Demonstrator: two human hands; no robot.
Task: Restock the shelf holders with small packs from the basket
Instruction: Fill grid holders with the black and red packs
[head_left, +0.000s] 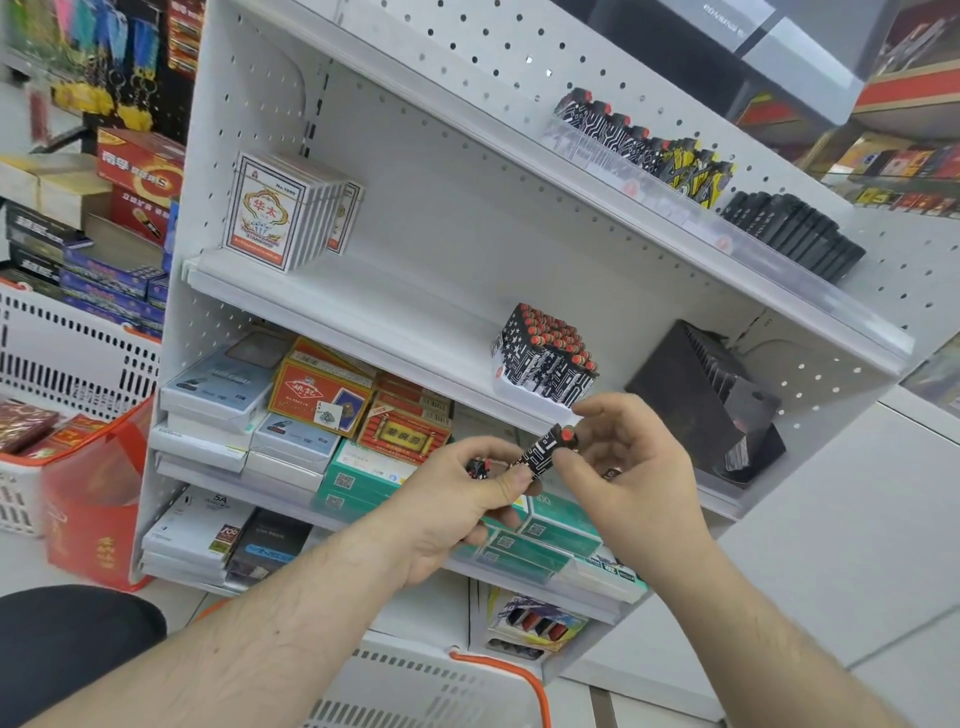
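A black-and-white patterned lighter (545, 451) with a red top is held between both hands in front of the shelf. My left hand (457, 499) pinches its lower end and also holds another small black item (477, 467). My right hand (628, 467) pinches its red-capped top. Just behind it, a display box (540, 358) full of the same red-topped lighters stands on the middle shelf (363, 306). On the top shelf a clear holder (639, 145) carries a row of patterned and yellow lighters. A white basket (415, 686) with an orange handle lies below my arms.
Playing-card packs (280, 213) stand at the left of the middle shelf. A black box (711, 400) of dark packs sits at its right. Lower shelves hold cable boxes, red card boxes and green packs. A red bag (93, 499) and another white basket (67, 353) stand left.
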